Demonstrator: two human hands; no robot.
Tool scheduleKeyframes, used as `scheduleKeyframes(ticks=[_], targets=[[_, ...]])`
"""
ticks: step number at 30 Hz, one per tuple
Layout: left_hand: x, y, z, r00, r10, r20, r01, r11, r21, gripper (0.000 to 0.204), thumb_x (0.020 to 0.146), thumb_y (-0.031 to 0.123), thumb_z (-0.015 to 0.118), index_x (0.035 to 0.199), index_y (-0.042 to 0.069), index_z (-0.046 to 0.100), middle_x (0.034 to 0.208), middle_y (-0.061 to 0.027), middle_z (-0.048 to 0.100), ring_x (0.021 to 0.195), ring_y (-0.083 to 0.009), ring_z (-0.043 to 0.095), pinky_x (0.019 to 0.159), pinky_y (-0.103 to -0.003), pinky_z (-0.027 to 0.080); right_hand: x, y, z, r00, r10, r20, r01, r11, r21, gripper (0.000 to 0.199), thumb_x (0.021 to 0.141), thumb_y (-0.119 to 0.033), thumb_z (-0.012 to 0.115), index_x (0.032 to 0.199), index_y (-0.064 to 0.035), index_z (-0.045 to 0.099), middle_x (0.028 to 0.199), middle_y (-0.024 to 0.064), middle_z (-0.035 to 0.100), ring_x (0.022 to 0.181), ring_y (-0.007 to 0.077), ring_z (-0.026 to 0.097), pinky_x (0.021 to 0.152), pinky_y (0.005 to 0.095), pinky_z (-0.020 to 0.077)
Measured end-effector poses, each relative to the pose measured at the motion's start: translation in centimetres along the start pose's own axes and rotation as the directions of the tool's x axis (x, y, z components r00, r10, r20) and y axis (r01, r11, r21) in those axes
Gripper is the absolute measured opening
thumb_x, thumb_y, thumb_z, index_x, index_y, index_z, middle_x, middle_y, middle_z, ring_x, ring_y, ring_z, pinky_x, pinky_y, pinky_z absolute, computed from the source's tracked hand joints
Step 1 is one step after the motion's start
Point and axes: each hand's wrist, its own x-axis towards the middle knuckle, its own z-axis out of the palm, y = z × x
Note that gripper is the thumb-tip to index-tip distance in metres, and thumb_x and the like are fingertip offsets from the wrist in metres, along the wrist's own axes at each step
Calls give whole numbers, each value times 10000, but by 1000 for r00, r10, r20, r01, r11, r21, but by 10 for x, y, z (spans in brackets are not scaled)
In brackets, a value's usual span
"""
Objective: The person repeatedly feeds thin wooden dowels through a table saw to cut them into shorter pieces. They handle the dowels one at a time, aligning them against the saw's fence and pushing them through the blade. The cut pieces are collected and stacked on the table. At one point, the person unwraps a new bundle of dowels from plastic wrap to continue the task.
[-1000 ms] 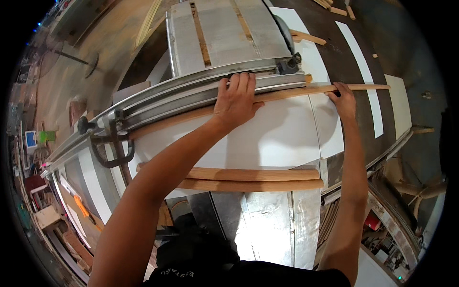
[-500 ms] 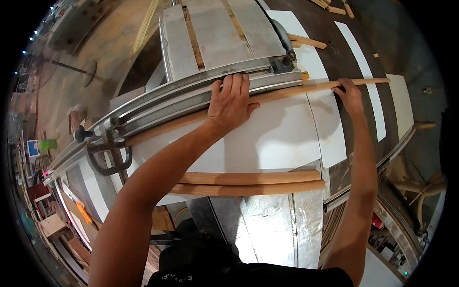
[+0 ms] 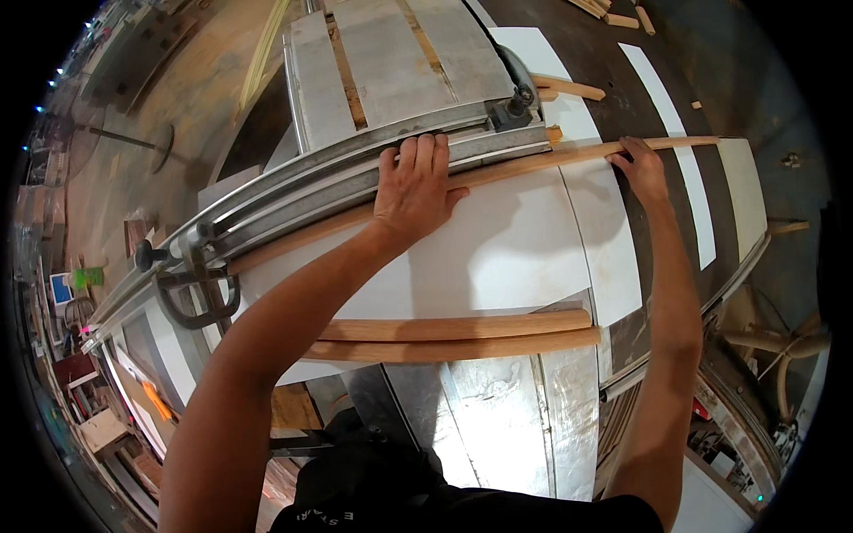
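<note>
The left hand's fingers (image 3: 427, 154) were hooked over the metal fence (image 3: 302, 200), thumb along the long wooden strip (image 3: 533, 163), so the half-closed grasp took in both. The right hand (image 3: 640, 169) pinched that strip between thumb and bent fingers, beyond the fence's end. The strip lay along the fence's near side, apparently touching it. Over the last second neither hold had changed visibly, but the strip's right tip had shifted slightly to the near corner of the pale panel (image 3: 739, 191); that suggested a small adjustment rather than a fresh grip. Its left end stopped close by the dark clamp (image 3: 197, 262), leaving little room there. Nearer the body, bare white sheet (image 3: 506, 258) separated it from two shorter strips (image 3: 462, 329); rightward, it overhung the dark worktop (image 3: 613, 120).
</note>
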Motion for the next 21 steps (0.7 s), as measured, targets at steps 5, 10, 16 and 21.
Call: scheduleKeyframes(ticks=[5,10,16,21], targets=[[1,0,-2,999,-24,38,24,1000,-3,867,782,522,790,1374,-45,506,1166,-116,561,1085,-264,525,948,-435,393,1,1,4,1000,11,-19,-10,1000,24,491,821,-277,823,1183,29,696,1237,177,691,1131,345,664,977,413,544],[0,-1,-1,1000,-12,27,12,1000,2,860,789,525,785,1369,-46,506,1164,-115,559,1081,-264,525,948,-434,392,1,2,7,999,37,-16,-37,999,26,494,816,-273,824,1186,28,696,1248,181,686,1149,343,656,995,414,534],[0,-1,-1,1000,2,7,-2,1000,3,860,790,520,786,1368,-51,505,1177,-119,557,1082,-264,522,946,-435,390,1,8,10,1000,20,-19,-20,1000,9,501,815,-270,824,1199,23,693,1267,179,675,1164,337,649,1000,413,531],[0,-2,-1,998,-20,52,21,1000,-16,861,789,518,789,1370,-52,507,1194,-130,555,1090,-272,519,944,-437,388,2,-1,8,998,63,4,-63,998,-3,492,822,-255,822,1211,17,692,1289,167,667,1171,334,646,1007,412,528]])
